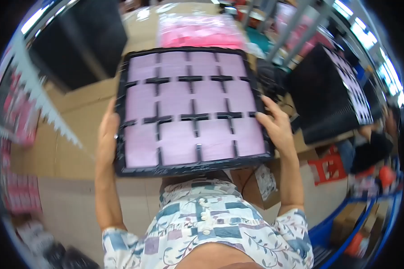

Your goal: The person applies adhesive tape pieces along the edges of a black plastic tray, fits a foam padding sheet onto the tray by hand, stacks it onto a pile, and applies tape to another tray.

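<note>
A black tray with a grid of pink squares is held up level before my body, above the near edge of the cardboard-covered table. My left hand grips its left rim. On the opposite rim is my right hand, its thumb on top and the other fingers along the side. Just past the tray's far edge lies a clear plastic bag of pink pieces.
A tall black stack stands at the back left. Another black stack of trays is at the right, near metal bars. A red stool and a blue rack are at the lower right. Part of another person shows at far right.
</note>
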A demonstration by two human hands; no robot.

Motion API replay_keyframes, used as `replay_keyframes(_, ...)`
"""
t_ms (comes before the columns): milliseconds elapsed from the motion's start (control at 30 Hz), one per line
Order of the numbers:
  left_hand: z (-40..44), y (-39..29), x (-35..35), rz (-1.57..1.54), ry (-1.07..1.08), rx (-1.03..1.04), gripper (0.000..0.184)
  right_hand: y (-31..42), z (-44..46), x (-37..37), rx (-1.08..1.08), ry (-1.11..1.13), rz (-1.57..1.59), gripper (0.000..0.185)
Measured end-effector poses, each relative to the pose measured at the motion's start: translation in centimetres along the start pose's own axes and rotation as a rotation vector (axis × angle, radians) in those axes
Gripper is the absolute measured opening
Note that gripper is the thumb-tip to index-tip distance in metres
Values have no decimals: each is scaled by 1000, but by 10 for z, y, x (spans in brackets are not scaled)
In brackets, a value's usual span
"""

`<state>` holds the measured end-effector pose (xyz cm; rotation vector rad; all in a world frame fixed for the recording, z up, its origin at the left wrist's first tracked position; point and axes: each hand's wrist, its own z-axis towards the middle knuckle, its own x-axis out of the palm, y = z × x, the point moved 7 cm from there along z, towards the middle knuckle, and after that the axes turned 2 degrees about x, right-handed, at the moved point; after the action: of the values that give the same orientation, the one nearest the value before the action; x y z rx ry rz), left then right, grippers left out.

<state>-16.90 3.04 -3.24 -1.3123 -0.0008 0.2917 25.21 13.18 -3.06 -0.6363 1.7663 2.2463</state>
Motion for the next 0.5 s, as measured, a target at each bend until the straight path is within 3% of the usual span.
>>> replay_keyframes(67, -7, -26, 1, -40, -93, 97, 61, 12, -14, -4, 6, 23, 171, 61)
replay_keyframes(133, -6, -35, 6, -183, -43, 134, 61, 24, -25, -21, -84, 21, 314, 63)
replay_keyframes(167, -2, -37, 6, -284, -31, 103, 58, 45, -32, -34, -141, 27, 345, 63)
replay_keyframes(233, 3, -57, 17, -188, 107, 49, 55, 74, -41, -67, -206, -82, 337, 60)
replay_keyframes(300, 23, -81, 32, -159, 155, -12, 58, 96, -11, -93, -124, -93, 309, 58)
replay_keyframes(400, 27, -51, 18, -82, 139, 0, 63, 78, 7, -64, -250, -138, 113, 56)
replay_keyframes(500, 25, -38, 12, -144, 110, -66, 65, 63, 19, -46, -183, -127, 285, 55)
